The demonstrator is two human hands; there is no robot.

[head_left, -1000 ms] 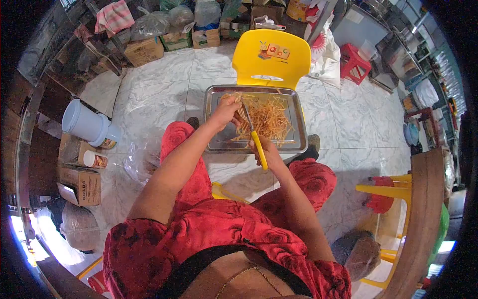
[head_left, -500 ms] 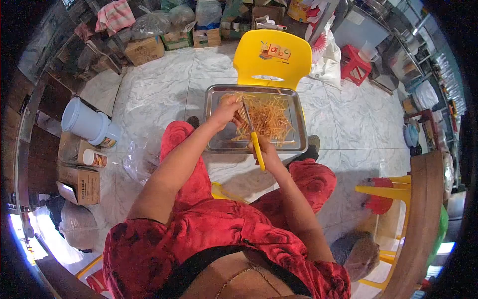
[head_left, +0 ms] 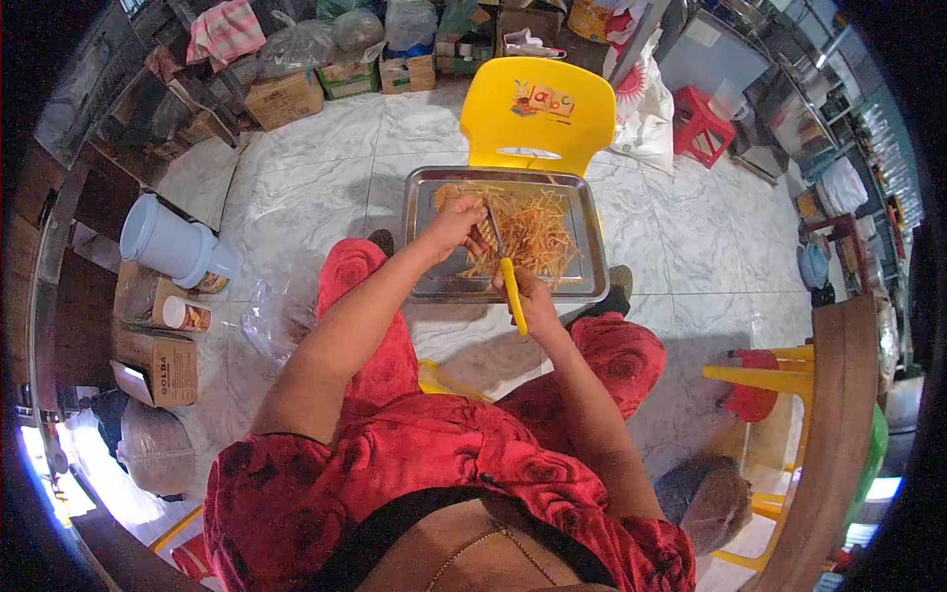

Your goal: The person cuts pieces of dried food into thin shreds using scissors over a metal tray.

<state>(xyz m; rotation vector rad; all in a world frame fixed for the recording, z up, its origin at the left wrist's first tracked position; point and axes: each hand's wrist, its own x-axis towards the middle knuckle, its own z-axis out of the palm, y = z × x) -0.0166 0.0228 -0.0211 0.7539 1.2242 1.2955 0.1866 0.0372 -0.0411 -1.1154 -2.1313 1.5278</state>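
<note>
A metal tray (head_left: 424,276) rests in front of a yellow chair back, with a heap of thin brown-orange strips (head_left: 538,232) on it. Over the tray's left half, my left hand (head_left: 457,225) is closed on a light brown piece (head_left: 449,195) that looks flat, partly covered by the fingers. My right hand (head_left: 533,301), at the tray's near edge, is wrapped round the yellow handles of scissors (head_left: 512,291). The scissor blades point up and left and touch the piece beside my left fingers. How far they are apart is too small to tell.
The yellow chair (head_left: 538,109) stands beyond the tray. Buckets (head_left: 168,242) and a cardboard box (head_left: 173,370) are at the left. A red stool (head_left: 700,126) stands at the back right, a yellow stool (head_left: 769,375) at the right. Boxes and bags line the back.
My left hand has shifted slightly down and right, and more of the brown piece shows above it. My right hand and the scissors have hardly moved.
</note>
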